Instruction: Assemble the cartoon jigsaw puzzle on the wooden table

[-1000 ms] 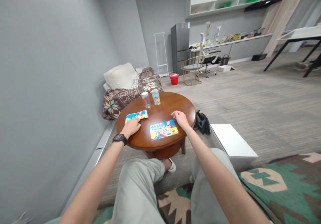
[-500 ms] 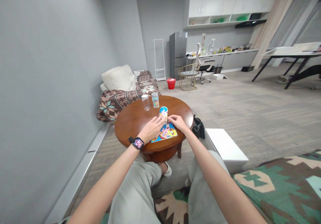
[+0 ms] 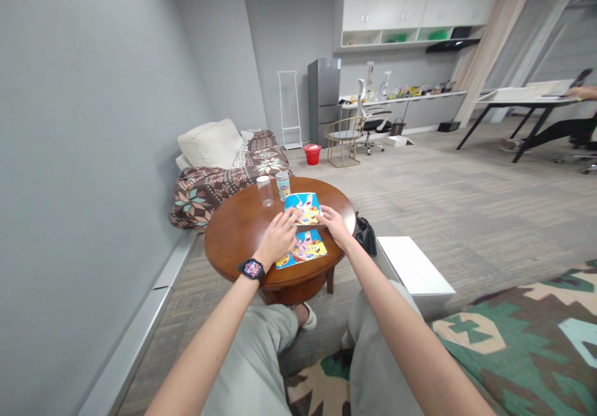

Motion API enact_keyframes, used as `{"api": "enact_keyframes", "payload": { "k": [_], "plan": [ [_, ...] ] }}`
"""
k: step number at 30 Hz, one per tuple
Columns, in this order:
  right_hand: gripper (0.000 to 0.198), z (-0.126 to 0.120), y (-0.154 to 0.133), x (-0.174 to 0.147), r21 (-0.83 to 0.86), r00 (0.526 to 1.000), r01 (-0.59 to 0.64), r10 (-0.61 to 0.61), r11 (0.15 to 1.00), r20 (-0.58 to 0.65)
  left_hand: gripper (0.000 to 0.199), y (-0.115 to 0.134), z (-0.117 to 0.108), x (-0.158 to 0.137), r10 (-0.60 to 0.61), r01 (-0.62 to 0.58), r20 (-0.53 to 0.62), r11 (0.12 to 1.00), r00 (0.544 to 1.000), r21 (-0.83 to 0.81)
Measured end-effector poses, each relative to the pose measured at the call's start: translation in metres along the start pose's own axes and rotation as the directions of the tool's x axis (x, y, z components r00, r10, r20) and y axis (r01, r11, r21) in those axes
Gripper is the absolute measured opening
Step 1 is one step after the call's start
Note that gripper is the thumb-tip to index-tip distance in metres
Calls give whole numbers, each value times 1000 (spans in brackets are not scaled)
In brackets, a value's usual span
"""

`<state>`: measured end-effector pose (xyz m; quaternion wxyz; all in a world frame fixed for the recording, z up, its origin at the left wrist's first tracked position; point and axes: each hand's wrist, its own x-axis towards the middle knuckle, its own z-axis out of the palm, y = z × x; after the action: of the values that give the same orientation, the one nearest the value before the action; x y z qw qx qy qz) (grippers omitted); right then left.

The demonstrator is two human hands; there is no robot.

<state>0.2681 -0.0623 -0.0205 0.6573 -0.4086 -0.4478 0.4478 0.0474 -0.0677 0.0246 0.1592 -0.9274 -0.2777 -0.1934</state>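
A brightly printed cartoon sheet with a blue background stands partly curled up from the round table, between my two hands. My right hand pinches its right edge between thumb and fingers. My left hand, with a black smartwatch on the wrist, has its fingers stretched out and apart, touching the sheet's lower left part. Nearer to me, a second sheet with a similar print lies flat on the table, its left part covered by my left hand. Behind stand a clear jar with a white lid and a jar with a cartoon wrap.
The brown round table stands before my knees. A white box and a black bag are to its right. Behind are a draped couch, a red bucket and chairs. Far right, a person's hand shows at a desk.
The upper sheet was rolled into a tube under my left hand; it is now spread wider. My left hand has shifted left and toward me, while my right hand keeps to the right edge.
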Motion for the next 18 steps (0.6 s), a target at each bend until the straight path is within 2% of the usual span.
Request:
{"api": "enact_keyframes", "payload": {
  "k": [1, 2, 4, 6, 7, 8, 10, 12, 15, 18],
  "plan": [
    [49, -1, 1, 1, 7, 1000, 3, -3, 1000, -8, 26, -2, 3, -1, -131, 128, -69, 991, 989, -45],
    [46, -2, 1, 2, 12, 1000, 6, -6, 1000, -17, 22, -6, 8, -2, -273, 260, -130, 959, 953, -114],
    [43, -2, 1, 2, 23, 1000, 7, -6, 1000, -19, 17, -16, 18, -4, -529, 460, -178, 829, 830, -318],
    [42, -1, 0, 1, 39, 1000, 2, -2, 999, 10, 25, -28, 31, -5, -685, 539, -79, 634, 724, -555],
    [42, -1, 0, 1, 49, 1000, -1, 0, 999, 31, 30, -33, 37, -6, -722, 548, 18, 508, 691, -664],
    [42, -1, -1, 0, 59, 999, -6, 3, 998, 55, 35, -38, 42, -6, -723, 540, 126, 375, 679, -753],
    [43, -2, -2, -3, 78, 994, -25, 16, 997, 108, 45, -44, 51, -8, -659, 473, 260, 165, 706, -865],
    [42, -3, -4, -5, 94, 985, -54, 37, 994, 170, 55, -47, 55, -9, -591, 395, 301, 32, 749, -918],
    [41, -4, -8, -5, 93, 963, -93, 66, 991, 260, 64, -46, 53, -11, -510, 348, 341, -85, 790, -933],
    [41, 0, -10, 2, 53, 939, -128, 104, 990, 329, 64, -44, 48, -13, -415, 375, 400, -143, 817, -916]
  ]
}}
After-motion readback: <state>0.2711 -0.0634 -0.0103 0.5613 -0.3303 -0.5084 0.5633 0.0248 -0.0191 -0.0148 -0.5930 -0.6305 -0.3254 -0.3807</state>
